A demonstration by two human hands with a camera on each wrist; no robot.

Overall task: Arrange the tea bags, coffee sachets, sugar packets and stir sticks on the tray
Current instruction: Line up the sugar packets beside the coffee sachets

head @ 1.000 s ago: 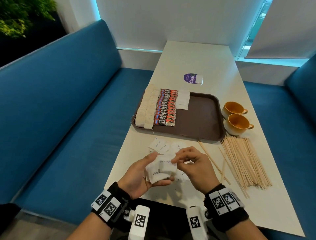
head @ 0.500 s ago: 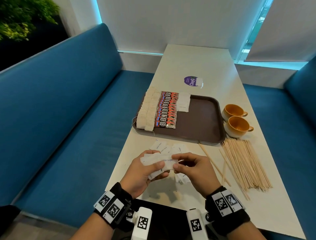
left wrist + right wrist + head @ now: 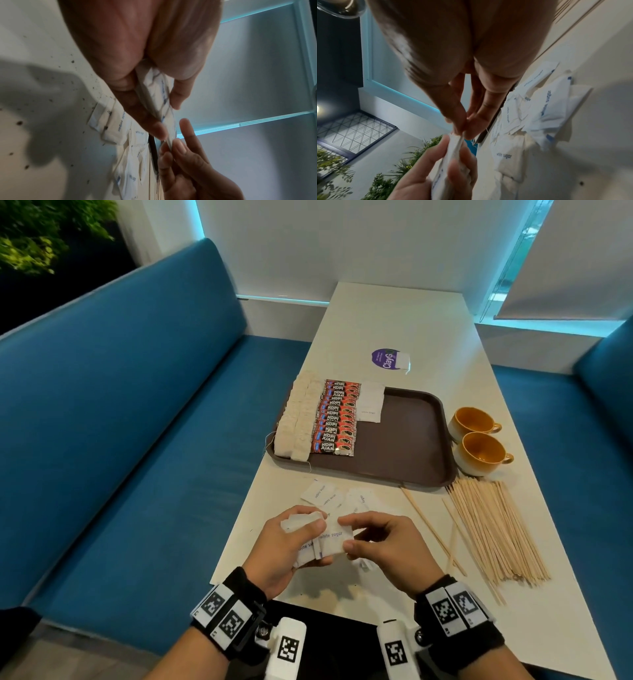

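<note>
We hold a small stack of white sugar packets (image 3: pixel 317 546) just above the near edge of the table (image 3: pixel 404 316): our left hand (image 3: pixel 287 546) has its thumb on top and its fingers curled beneath the stack, and our right hand (image 3: pixel 383 542) pinches the right end of the top packet between thumb and forefinger. The left wrist view shows the stack edge-on, clamped between our left thumb and fingers, with the right fingertips (image 3: pixel 184 127) meeting its far end. More loose sugar packets (image 3: pixel 337 496) lie scattered on the table just beyond our hands, between us and the brown tray (image 3: pixel 411 440). On the tray, a row of tea bags (image 3: pixel 298 416) runs along the left side, a row of red coffee sachets (image 3: pixel 337 419) lies just beside it, and one sugar packet (image 3: pixel 370 402) lies next to the sachets at the far end. The stir sticks (image 3: pixel 493 529) lie in a fanned pile on the table to our right, near the tray's front corner, with a few strays beside them. Two yellow cups (image 3: pixel 478 440) stand just right of the tray.
</note>
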